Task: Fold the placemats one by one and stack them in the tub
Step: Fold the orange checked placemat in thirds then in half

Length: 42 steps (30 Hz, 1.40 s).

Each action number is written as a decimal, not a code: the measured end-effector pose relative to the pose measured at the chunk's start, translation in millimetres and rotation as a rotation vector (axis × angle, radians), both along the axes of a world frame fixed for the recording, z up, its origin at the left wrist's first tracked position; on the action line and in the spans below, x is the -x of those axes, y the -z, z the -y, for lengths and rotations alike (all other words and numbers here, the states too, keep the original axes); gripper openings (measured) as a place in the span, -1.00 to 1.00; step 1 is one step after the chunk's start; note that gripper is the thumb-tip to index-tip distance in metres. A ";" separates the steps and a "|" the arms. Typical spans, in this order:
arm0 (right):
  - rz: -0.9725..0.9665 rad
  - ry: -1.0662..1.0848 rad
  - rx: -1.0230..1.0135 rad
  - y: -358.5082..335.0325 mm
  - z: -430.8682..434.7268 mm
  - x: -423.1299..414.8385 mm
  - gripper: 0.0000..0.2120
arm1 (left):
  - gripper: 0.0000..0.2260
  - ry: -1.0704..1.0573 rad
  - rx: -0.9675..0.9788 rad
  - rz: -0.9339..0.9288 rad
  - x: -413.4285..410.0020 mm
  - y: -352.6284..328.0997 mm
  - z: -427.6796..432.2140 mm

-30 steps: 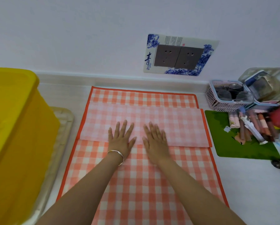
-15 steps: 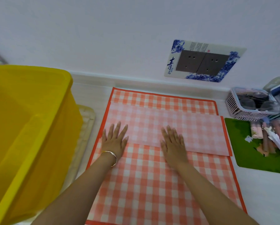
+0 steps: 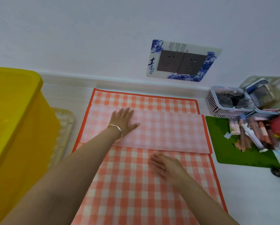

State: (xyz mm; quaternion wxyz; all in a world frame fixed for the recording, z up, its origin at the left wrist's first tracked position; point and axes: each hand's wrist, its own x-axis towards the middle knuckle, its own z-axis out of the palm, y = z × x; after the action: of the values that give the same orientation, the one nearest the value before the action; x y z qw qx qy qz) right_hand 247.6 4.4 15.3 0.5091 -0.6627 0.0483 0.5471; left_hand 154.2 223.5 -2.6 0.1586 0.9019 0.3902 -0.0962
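An orange-and-white checked placemat with an orange border lies flat on the white counter. A folded pale strip of the same check lies across its upper half. My left hand, with a bracelet at the wrist, presses flat on the left part of that pale strip, fingers straight. My right hand hovers or rests low over the checked mat just below the strip's front edge, fingers loosely extended and blurred. The yellow tub stands at the left, its inside mostly out of view.
A beige tray lies between the tub and the mat. At the right are a green mat with tubes and pens, a pink basket and a clear box. A wall socket plate sits above the counter.
My left hand has slid up onto the pale folded strip. My right hand has pulled back off the strip toward me. The view has shifted.
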 end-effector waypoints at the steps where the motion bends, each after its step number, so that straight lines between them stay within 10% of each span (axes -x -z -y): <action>1: -0.067 0.027 -0.012 1.3 0.8 -0.6 -0.84 | -0.35 -0.006 0.002 -0.013 -4.6 1.6 -3.7; 14: 0.093 0.130 -0.023 9.0 -12.6 -18.6 -0.90 | -0.63 -0.085 -0.093 0.035 -2.5 -8.9 -30.4; 27: 0.412 0.085 -0.001 8.6 -33.8 -63.4 -0.70 | -0.67 -0.095 0.542 0.098 82.4 -10.6 37.6; 35: 0.340 0.077 -0.054 12.0 -31.5 -65.4 -0.69 | -0.60 -0.140 0.436 0.392 93.9 -1.9 69.8; 38: 0.605 -0.082 -0.039 4.6 -10.2 -54.9 -0.71 | -0.77 -0.119 0.221 0.313 103.9 -9.5 81.5; 42: 0.919 -0.393 -0.173 3.7 39.7 -27.0 -0.69 | -0.44 0.184 0.047 0.298 131.7 -9.0 95.7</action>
State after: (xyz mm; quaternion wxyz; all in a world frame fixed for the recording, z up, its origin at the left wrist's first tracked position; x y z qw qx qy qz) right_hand 274.6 -35.2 11.6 0.4181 -0.7870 -0.3519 0.2863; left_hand 22.6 127.8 6.4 0.2264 0.9340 0.2759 0.0154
